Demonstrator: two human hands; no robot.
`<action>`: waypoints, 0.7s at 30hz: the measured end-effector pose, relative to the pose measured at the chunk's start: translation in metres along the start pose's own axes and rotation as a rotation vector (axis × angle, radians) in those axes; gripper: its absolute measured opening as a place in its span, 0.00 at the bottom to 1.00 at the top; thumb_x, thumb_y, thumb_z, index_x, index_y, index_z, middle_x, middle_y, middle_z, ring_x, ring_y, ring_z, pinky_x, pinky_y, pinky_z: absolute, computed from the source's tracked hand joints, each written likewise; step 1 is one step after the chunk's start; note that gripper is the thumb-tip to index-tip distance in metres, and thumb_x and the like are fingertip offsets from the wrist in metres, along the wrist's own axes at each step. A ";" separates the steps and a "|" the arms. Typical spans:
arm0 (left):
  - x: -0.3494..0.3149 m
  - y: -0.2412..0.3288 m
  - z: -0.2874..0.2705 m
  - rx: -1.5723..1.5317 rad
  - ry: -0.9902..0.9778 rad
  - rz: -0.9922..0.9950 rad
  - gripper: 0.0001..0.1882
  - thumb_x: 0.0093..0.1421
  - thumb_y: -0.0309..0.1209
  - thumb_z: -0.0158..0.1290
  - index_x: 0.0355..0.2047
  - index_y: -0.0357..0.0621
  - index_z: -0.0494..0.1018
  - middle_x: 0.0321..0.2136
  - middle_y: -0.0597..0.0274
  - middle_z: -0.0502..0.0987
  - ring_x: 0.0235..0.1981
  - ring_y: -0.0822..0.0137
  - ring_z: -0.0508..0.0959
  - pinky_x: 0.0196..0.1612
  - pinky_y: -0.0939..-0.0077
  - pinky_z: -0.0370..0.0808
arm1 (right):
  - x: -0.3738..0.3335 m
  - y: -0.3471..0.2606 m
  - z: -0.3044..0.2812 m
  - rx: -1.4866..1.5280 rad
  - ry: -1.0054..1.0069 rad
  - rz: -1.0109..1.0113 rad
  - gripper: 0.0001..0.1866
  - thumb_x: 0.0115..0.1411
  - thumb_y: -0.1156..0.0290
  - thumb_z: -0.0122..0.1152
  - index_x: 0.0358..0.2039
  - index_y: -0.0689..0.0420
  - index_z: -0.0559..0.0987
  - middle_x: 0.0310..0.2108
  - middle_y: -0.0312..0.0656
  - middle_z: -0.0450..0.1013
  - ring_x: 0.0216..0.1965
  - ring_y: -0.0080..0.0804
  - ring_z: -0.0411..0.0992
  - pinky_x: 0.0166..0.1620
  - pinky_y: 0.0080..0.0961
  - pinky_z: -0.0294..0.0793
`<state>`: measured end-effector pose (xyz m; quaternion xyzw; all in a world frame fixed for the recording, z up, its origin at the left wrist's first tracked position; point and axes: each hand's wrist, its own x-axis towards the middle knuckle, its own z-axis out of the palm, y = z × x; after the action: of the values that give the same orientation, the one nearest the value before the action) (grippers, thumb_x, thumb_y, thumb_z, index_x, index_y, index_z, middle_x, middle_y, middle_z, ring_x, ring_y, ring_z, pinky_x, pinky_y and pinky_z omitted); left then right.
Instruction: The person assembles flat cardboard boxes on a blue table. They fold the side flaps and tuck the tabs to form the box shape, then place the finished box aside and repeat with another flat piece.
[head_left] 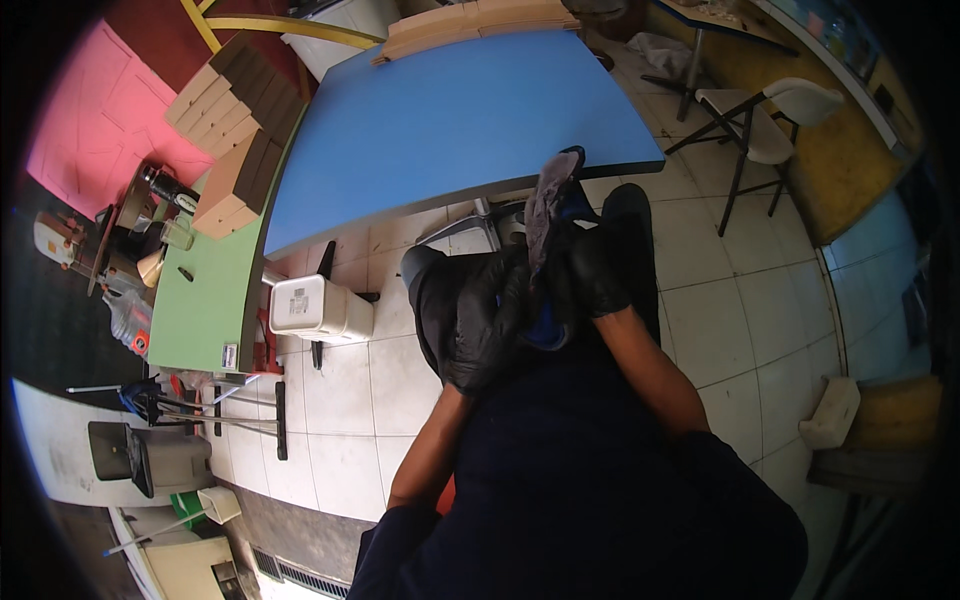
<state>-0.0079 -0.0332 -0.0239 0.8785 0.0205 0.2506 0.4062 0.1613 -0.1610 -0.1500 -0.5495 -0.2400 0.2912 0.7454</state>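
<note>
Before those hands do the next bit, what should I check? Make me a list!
1. Left hand wears a black glove: ok.
2. Right hand wears a black glove: ok.
3. Soft grey-and-blue fabric piece is between both hands: ok.
4. Fingers grip it firmly: cannot tell, black gloves against dark clothes.
5. It stays off the blue rectangular tabletop: cannot tell, they overlap in this view.
6. Brown cardboard boxes on the green table sit apart from the hands: ok.
</note>
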 end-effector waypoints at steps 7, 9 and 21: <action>-0.004 -0.022 0.020 -0.490 -0.053 -0.390 0.12 0.67 0.35 0.60 0.37 0.35 0.78 0.24 0.64 0.79 0.25 0.73 0.76 0.30 0.68 0.73 | -0.025 -0.051 0.016 -1.420 0.162 -0.734 0.26 0.70 0.69 0.57 0.66 0.62 0.66 0.61 0.53 0.71 0.51 0.39 0.76 0.53 0.36 0.77; -0.001 -0.024 0.015 -0.664 0.028 -0.436 0.12 0.67 0.34 0.61 0.36 0.35 0.78 0.24 0.66 0.77 0.25 0.74 0.74 0.29 0.69 0.72 | -0.035 -0.078 0.031 -1.292 0.240 -0.595 0.31 0.66 0.67 0.64 0.67 0.62 0.65 0.59 0.54 0.71 0.51 0.40 0.77 0.53 0.37 0.76; 0.015 0.020 -0.053 -0.178 0.161 -0.094 0.33 0.61 0.31 0.64 0.64 0.33 0.65 0.54 0.45 0.77 0.58 0.57 0.76 0.58 0.67 0.74 | -0.040 -0.110 0.072 -0.235 -0.060 -0.258 0.20 0.63 0.67 0.64 0.52 0.63 0.78 0.50 0.47 0.77 0.50 0.35 0.75 0.54 0.33 0.74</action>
<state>-0.0219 -0.0056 0.0257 0.8140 0.0716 0.3018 0.4910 0.1027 -0.1648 -0.0261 -0.5887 -0.3629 0.1794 0.6997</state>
